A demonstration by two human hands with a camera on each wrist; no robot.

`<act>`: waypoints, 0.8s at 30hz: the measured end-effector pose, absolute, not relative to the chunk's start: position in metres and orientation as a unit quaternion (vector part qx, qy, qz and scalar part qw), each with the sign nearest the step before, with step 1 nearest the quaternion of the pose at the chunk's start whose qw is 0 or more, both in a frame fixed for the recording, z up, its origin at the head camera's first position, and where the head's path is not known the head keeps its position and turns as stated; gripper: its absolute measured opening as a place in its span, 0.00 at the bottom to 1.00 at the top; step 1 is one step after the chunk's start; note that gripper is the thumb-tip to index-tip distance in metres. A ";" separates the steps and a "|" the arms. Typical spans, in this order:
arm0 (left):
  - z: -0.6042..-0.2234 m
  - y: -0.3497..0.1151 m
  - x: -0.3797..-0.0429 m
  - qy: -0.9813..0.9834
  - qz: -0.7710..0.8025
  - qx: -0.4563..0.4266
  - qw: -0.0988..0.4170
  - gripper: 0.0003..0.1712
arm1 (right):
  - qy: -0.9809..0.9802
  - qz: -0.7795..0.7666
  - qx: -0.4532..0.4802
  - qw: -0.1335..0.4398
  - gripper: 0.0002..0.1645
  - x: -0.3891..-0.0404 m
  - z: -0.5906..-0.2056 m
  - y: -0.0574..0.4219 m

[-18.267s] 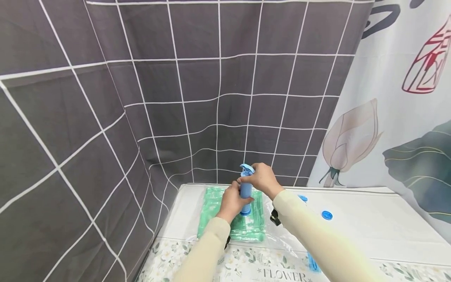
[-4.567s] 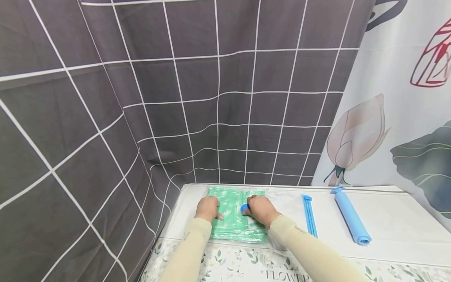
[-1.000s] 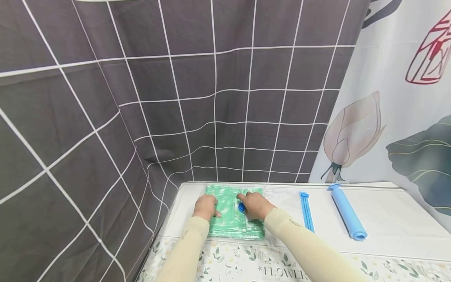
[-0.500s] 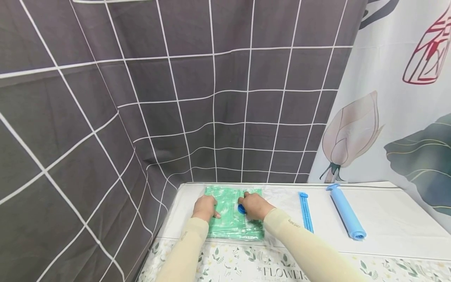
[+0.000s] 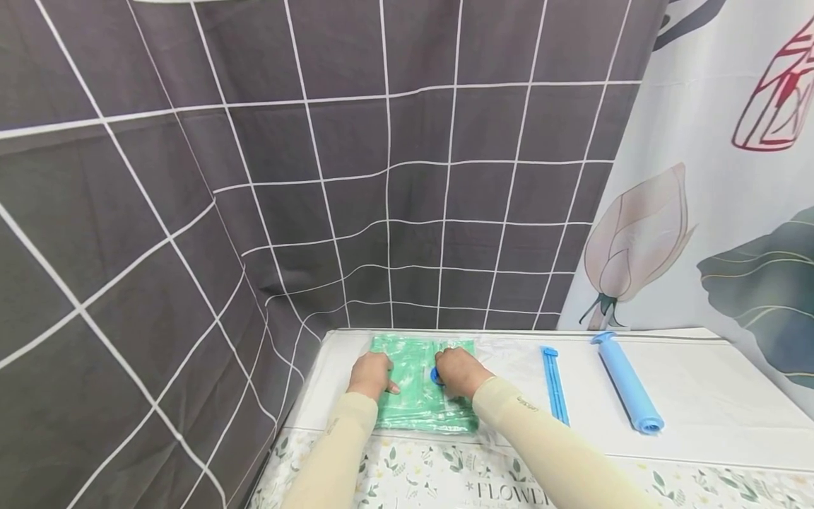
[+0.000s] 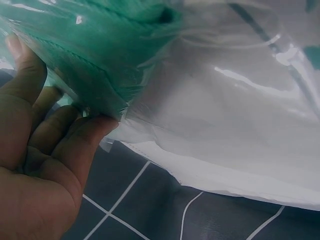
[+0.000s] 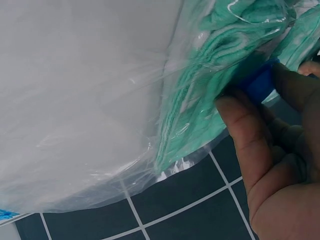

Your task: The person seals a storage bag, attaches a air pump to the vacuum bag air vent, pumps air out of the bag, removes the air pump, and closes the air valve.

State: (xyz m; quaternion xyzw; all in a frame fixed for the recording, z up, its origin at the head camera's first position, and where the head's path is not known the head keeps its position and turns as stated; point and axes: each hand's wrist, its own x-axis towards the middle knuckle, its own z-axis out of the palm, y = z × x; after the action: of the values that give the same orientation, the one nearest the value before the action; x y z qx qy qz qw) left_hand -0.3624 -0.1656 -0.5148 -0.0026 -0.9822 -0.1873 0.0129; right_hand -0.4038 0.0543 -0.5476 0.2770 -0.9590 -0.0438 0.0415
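Observation:
A clear vacuum storage bag [image 5: 410, 367] holding folded green cloth lies on the white surface. My left hand [image 5: 371, 375] grips its left edge; in the left wrist view the thumb is over the plastic and the fingers [image 6: 75, 150] lie along the edge. Near the bag's middle sits a round blue valve cap [image 5: 435, 375]. My right hand [image 5: 461, 370] pinches this cap between thumb and fingers, as the right wrist view shows the blue rim [image 7: 260, 84] between them. The underside of the cap is hidden.
To the right lie a blue sealing clip [image 5: 555, 385] and, farther over, a light-blue hand pump [image 5: 631, 385] on its side. Loose clear plastic [image 5: 511, 360] spreads right of the green cloth. A dark checked curtain [image 5: 407, 212] hangs behind and at the left.
Earlier both hands held the pump upright on the bag, with the cap off to the right. Now the pump lies aside and the cap is on the bag. Lately my right fingers have shifted about the cap.

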 end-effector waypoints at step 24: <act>-0.514 -0.165 -0.364 -0.983 -0.184 0.006 0.003 0.39 | -0.945 -0.028 0.310 0.099 0.18 -0.370 -0.507 0.057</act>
State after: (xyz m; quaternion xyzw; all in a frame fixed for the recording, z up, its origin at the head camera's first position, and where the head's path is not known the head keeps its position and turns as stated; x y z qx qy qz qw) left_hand -0.3639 -0.1648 -0.5141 0.0056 -0.9829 -0.1839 0.0031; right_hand -0.3698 0.0565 -0.5069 0.3097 -0.9453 -0.0278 0.0989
